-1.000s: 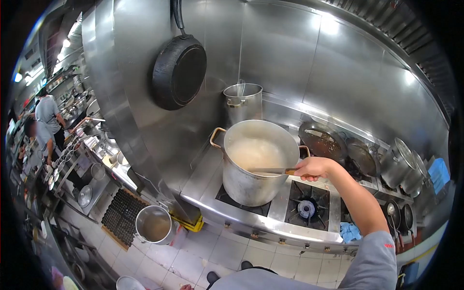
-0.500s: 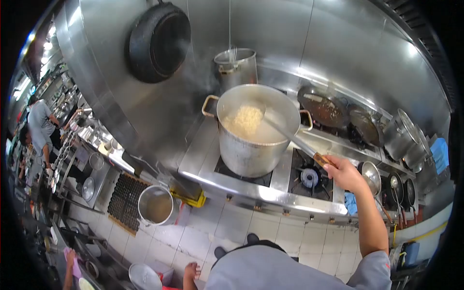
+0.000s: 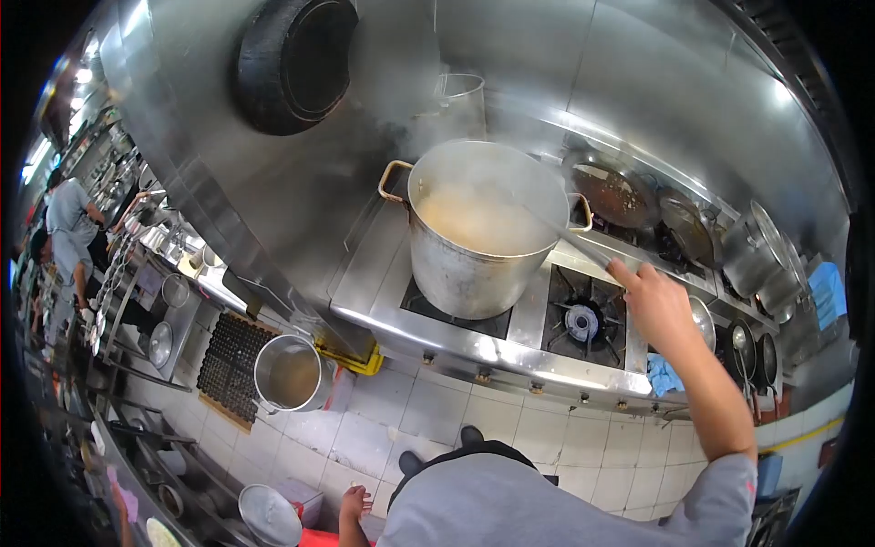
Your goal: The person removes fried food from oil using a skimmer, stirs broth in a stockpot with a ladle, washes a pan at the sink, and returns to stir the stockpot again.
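Note:
My right hand [image 3: 656, 305] is wrapped round the handle of a long-handled ladle [image 3: 583, 246]. Its shaft slants down to the left over the rim of a large two-handled aluminium stockpot [image 3: 469, 273]. Steam and cloudy pale liquid [image 3: 478, 219] hide the ladle's head inside the pot. The pot stands on the stove's left burner. Low by my side hangs my left hand [image 3: 355, 503], fingers loosely apart and holding nothing.
To the right of the stockpot is a bare gas burner [image 3: 583, 321]. Woks [image 3: 612, 193] and pots [image 3: 755, 251] line the stove's back. A bucket of brownish liquid [image 3: 294, 376] stands on the floor, left. A co-worker [image 3: 73, 223] is farther left.
The pale yellow lumps seen heaped at the ladle's head are now out of sight in the steaming liquid. Steam has thickened. My right hand has shifted slightly up and right in view.

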`<action>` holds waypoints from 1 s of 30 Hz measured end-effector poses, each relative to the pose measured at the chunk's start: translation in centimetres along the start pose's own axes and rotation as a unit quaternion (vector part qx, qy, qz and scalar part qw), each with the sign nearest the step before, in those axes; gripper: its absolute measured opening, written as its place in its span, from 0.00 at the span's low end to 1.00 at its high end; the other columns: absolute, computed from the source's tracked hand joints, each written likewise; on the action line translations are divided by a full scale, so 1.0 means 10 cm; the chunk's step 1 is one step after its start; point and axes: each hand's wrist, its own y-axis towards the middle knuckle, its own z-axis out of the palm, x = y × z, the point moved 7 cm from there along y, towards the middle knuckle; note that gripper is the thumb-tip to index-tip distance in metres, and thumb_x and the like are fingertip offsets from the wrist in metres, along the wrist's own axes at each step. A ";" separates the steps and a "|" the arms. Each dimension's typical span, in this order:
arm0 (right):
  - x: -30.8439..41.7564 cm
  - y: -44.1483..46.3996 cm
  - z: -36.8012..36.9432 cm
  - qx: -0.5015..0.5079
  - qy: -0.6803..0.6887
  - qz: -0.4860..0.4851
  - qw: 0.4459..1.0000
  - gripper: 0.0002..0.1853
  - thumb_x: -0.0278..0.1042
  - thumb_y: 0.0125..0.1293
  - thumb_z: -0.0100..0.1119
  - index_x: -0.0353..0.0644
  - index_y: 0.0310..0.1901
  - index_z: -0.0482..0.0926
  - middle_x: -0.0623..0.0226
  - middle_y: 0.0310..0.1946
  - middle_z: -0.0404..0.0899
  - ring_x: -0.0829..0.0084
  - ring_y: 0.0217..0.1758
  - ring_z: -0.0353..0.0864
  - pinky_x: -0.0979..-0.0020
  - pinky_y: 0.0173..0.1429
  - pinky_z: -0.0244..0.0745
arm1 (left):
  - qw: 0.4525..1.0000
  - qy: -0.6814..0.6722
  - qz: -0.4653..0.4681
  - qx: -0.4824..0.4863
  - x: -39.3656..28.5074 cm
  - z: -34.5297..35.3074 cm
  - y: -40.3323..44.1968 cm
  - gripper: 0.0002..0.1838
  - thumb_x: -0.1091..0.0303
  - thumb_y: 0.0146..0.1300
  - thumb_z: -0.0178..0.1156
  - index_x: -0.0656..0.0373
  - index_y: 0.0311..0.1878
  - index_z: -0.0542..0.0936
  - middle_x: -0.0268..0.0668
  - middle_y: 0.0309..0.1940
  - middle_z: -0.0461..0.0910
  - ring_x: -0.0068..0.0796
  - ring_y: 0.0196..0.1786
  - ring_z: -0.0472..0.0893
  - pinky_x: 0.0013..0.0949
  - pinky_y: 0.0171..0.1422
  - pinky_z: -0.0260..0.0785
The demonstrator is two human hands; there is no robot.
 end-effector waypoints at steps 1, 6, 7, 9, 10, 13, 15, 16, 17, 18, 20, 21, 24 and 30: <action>0.02 0.13 -0.02 -0.039 -0.036 -0.053 0.997 0.23 0.24 0.57 0.53 0.50 0.56 0.71 0.58 0.30 0.76 0.59 0.33 0.80 0.61 0.34 0.76 | 1.000 -0.004 0.002 0.001 -0.01 0.01 -0.01 0.19 0.58 0.67 0.50 0.56 0.57 0.70 0.38 0.40 0.79 0.32 0.28 0.79 0.34 0.25 0.71; 0.24 0.93 -0.04 0.121 -0.142 -0.163 0.969 0.15 0.25 0.50 0.56 0.46 0.42 0.80 0.55 0.29 0.80 0.58 0.35 0.82 0.60 0.37 0.76 | 0.998 -0.058 0.008 -0.020 0.02 0.03 -0.08 0.17 0.59 0.67 0.50 0.56 0.55 0.70 0.39 0.40 0.79 0.32 0.27 0.78 0.34 0.24 0.70; 0.28 1.10 -0.02 0.192 -0.165 -0.174 0.952 0.14 0.28 0.49 0.58 0.46 0.40 0.81 0.54 0.30 0.80 0.58 0.35 0.82 0.61 0.38 0.76 | 0.998 -0.062 0.010 -0.021 0.05 0.05 -0.09 0.17 0.59 0.67 0.50 0.56 0.55 0.70 0.39 0.40 0.79 0.32 0.27 0.78 0.34 0.24 0.70; 0.31 1.47 0.06 0.287 -0.148 -0.243 0.915 0.15 0.36 0.49 0.64 0.47 0.40 0.82 0.59 0.25 0.80 0.63 0.29 0.81 0.65 0.33 0.76 | 0.996 -0.089 0.009 -0.022 0.14 0.11 -0.10 0.17 0.59 0.66 0.50 0.56 0.55 0.70 0.39 0.38 0.79 0.34 0.27 0.79 0.35 0.24 0.70; 0.36 1.61 0.00 0.281 -0.151 -0.249 0.915 0.15 0.36 0.49 0.64 0.47 0.40 0.82 0.59 0.25 0.80 0.63 0.29 0.81 0.65 0.33 0.76 | 0.995 -0.098 0.012 -0.025 0.21 0.13 -0.10 0.17 0.59 0.66 0.50 0.56 0.55 0.70 0.39 0.38 0.79 0.34 0.27 0.79 0.35 0.24 0.70; 0.32 1.72 0.07 0.491 -0.017 -0.109 0.864 0.18 0.39 0.56 0.65 0.48 0.49 0.80 0.74 0.22 0.74 0.80 0.21 0.72 0.76 0.22 0.67 | 0.988 -0.152 0.005 -0.017 0.53 0.22 -0.11 0.18 0.59 0.65 0.52 0.57 0.54 0.70 0.40 0.35 0.79 0.37 0.26 0.80 0.39 0.23 0.72; 0.16 1.87 0.20 0.523 0.049 -0.099 0.845 0.18 0.41 0.58 0.64 0.48 0.50 0.79 0.74 0.22 0.75 0.82 0.21 0.72 0.77 0.22 0.65 | 0.991 -0.132 -0.002 -0.005 0.89 0.24 -0.07 0.16 0.58 0.66 0.51 0.55 0.53 0.70 0.38 0.35 0.80 0.36 0.27 0.80 0.39 0.24 0.73; 0.08 1.87 0.30 0.556 0.120 -0.080 0.819 0.19 0.42 0.59 0.63 0.48 0.51 0.78 0.74 0.22 0.75 0.83 0.21 0.72 0.78 0.22 0.64 | 0.995 -0.101 -0.009 0.011 1.03 0.24 -0.03 0.15 0.58 0.67 0.50 0.52 0.53 0.70 0.37 0.35 0.80 0.35 0.28 0.81 0.39 0.25 0.73; 0.02 1.83 0.35 0.567 0.157 -0.052 0.807 0.21 0.42 0.60 0.62 0.47 0.54 0.76 0.75 0.23 0.75 0.85 0.19 0.69 0.81 0.20 0.59 | 0.996 -0.085 -0.018 0.022 1.12 0.25 -0.05 0.15 0.58 0.67 0.50 0.52 0.53 0.70 0.37 0.36 0.80 0.36 0.28 0.81 0.39 0.26 0.73; -0.06 1.80 0.43 0.563 0.157 -0.051 0.810 0.21 0.42 0.60 0.62 0.47 0.54 0.76 0.75 0.23 0.75 0.85 0.19 0.69 0.81 0.20 0.59 | 0.996 -0.080 -0.024 0.030 1.16 0.28 -0.08 0.15 0.57 0.67 0.50 0.53 0.53 0.70 0.38 0.36 0.80 0.36 0.28 0.81 0.39 0.26 0.73; -0.03 1.69 0.68 0.566 0.310 -0.035 0.763 0.19 0.41 0.61 0.61 0.47 0.54 0.76 0.75 0.25 0.75 0.85 0.18 0.68 0.81 0.19 0.59 | 0.996 -0.075 -0.031 0.036 1.21 0.30 -0.12 0.16 0.57 0.67 0.50 0.53 0.53 0.70 0.38 0.37 0.80 0.37 0.29 0.81 0.40 0.26 0.74; 0.04 1.59 0.73 0.549 0.355 -0.028 0.756 0.20 0.40 0.62 0.60 0.45 0.55 0.75 0.74 0.25 0.75 0.85 0.18 0.66 0.81 0.18 0.58 | 0.996 -0.074 -0.033 0.039 1.22 0.29 -0.13 0.16 0.57 0.67 0.50 0.53 0.53 0.70 0.39 0.38 0.80 0.37 0.29 0.81 0.40 0.26 0.74; 0.29 1.42 1.00 0.455 0.504 0.062 0.732 0.15 0.38 0.64 0.57 0.39 0.48 0.75 0.71 0.23 0.72 0.84 0.18 0.66 0.81 0.17 0.57 | 0.996 -0.079 -0.030 0.040 1.17 0.23 -0.10 0.17 0.56 0.67 0.50 0.53 0.53 0.70 0.40 0.39 0.80 0.38 0.30 0.81 0.41 0.26 0.74; 0.50 1.19 1.04 0.349 0.636 0.127 0.676 0.08 0.34 0.65 0.52 0.39 0.41 0.72 0.70 0.25 0.72 0.83 0.18 0.65 0.79 0.16 0.56 | 0.981 -0.189 -0.009 0.041 0.95 0.01 0.25 0.18 0.55 0.66 0.50 0.54 0.54 0.69 0.41 0.41 0.79 0.40 0.32 0.81 0.42 0.27 0.75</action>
